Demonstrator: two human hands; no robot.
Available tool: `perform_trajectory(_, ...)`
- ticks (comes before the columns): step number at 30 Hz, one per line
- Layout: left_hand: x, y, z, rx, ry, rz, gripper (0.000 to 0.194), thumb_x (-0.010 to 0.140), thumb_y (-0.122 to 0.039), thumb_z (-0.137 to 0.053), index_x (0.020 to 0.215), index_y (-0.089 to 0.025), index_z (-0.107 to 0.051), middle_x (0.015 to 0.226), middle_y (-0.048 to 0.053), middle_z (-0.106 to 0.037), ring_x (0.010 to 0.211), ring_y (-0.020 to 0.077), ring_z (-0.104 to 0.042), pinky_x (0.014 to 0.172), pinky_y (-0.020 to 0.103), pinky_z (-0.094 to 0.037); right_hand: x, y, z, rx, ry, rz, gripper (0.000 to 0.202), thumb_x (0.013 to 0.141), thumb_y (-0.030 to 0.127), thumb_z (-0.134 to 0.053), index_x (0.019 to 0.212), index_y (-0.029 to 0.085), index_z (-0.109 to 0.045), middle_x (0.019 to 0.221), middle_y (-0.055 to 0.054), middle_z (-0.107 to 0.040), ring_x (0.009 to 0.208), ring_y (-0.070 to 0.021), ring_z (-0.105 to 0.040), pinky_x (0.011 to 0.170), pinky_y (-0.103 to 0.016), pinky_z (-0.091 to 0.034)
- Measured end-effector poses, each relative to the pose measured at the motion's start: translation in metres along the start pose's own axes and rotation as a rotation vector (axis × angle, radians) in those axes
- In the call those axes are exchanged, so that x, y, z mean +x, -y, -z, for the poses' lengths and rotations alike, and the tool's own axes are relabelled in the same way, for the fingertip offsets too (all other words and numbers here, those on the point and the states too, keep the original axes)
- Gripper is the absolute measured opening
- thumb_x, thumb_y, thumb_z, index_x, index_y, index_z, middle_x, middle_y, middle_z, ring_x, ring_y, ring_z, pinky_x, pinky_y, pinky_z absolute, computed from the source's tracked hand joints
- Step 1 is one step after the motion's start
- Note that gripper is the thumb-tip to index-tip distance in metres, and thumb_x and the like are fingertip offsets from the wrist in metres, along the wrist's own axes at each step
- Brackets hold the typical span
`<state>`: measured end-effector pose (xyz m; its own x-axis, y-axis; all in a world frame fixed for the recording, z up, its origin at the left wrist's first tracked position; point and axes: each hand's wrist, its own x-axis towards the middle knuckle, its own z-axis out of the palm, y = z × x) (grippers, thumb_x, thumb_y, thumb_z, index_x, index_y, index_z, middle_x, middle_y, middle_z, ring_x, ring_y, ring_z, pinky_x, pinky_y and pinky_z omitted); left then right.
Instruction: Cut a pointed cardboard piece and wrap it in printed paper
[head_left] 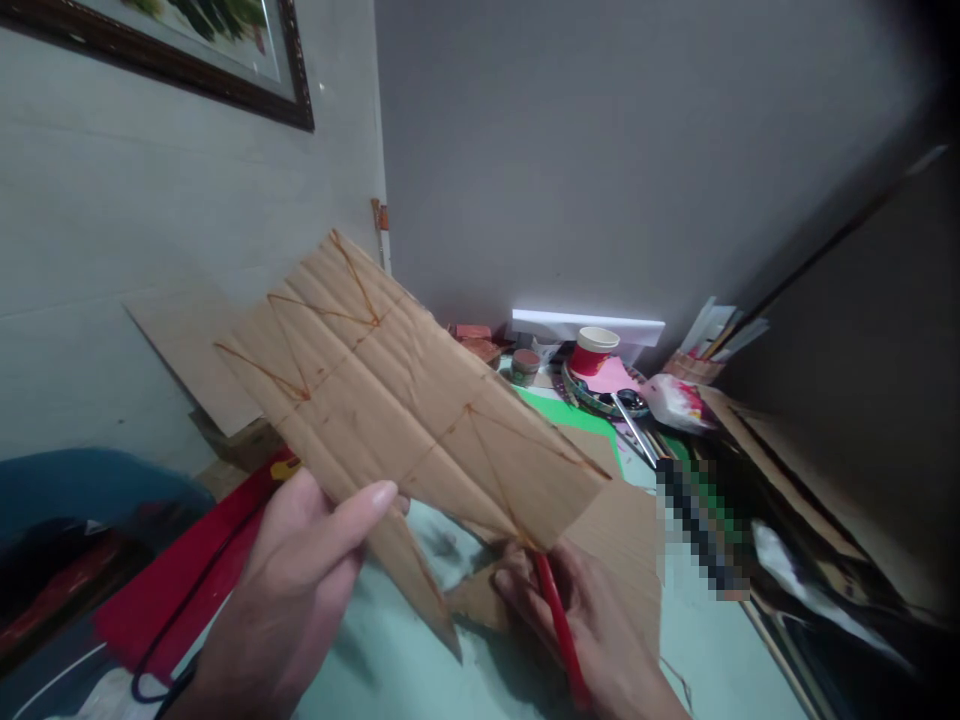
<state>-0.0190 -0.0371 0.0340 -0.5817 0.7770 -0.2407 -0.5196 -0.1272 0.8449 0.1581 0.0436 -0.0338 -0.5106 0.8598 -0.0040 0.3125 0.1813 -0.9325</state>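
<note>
One left grip [300, 570] is pinching marked cardboard [397, 400], seemingly steadying it for red tool [557, 620] right grip [600, 625] is clasping.

Framed picture [232, 40] and cardboard [420, 400] suggest a home workspace.

Grey wall [540, 150], pale wall [150, 190] (framed picture [225, 50]).

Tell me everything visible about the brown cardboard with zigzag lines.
The flat, brown, corrugated-looking cardboard piece is creased, with orange-brown zigzag lines near both ends. A pointed prong juts from its near end. It tilts above the pale green tabletop; the left hand grips its side, thumb on top, while the right hand holds a slim red tool at the cardboard's near edge.
</note>
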Motion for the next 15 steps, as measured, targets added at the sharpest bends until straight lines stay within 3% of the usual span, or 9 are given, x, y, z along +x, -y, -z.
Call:
perform_trajectory(5, 0.006, 0.001, 0.005, 0.021, 0.057, -0.032, 0.024, 0.074, -0.019, -0.076, 0.095, -0.027, -0.069, 0.093, 0.003, -0.075, 0.086, 0.0258, -0.073, 0.074, 0.033, -0.062, -0.002, 0.003, 0.002, 0.011, -0.023, -0.021, 0.040, 0.077, 0.041, -0.071, 0.062, 0.023, -0.039, 0.055, 0.005, -0.042, 0.052, -0.0120, -0.038, 0.048, -0.024, -0.027)
perform_trajectory(9, 0.009, -0.001, 0.006, 0.052, 0.024, -0.090, 0.012, 0.068, -0.017, -0.077, 0.071, -0.023, -0.067, 0.067, 0.000, -0.066, 0.063, 0.0167, -0.065, 0.055, 0.021, -0.057, 0.000, 0.002, 0.007, 0.042, -0.031, -0.052, 0.039, 0.081, 0.048, -0.064, 0.066, 0.022, -0.039, 0.056, 0.005, -0.042, 0.051, -0.0114, -0.039, 0.048, -0.023, -0.029)
perform_trajectory(15, 0.015, 0.001, 0.006, 0.021, -0.102, -0.127, 0.014, 0.064, -0.017, -0.079, 0.071, -0.019, -0.067, 0.059, -0.004, -0.062, 0.051, 0.0094, -0.056, 0.046, 0.012, -0.051, 0.006, -0.007, 0.023, 0.093, -0.036, -0.103, 0.041, 0.081, 0.058, -0.063, 0.079, 0.020, -0.047, 0.056, 0.005, -0.045, 0.047, -0.0110, -0.041, 0.046, -0.023, -0.031)
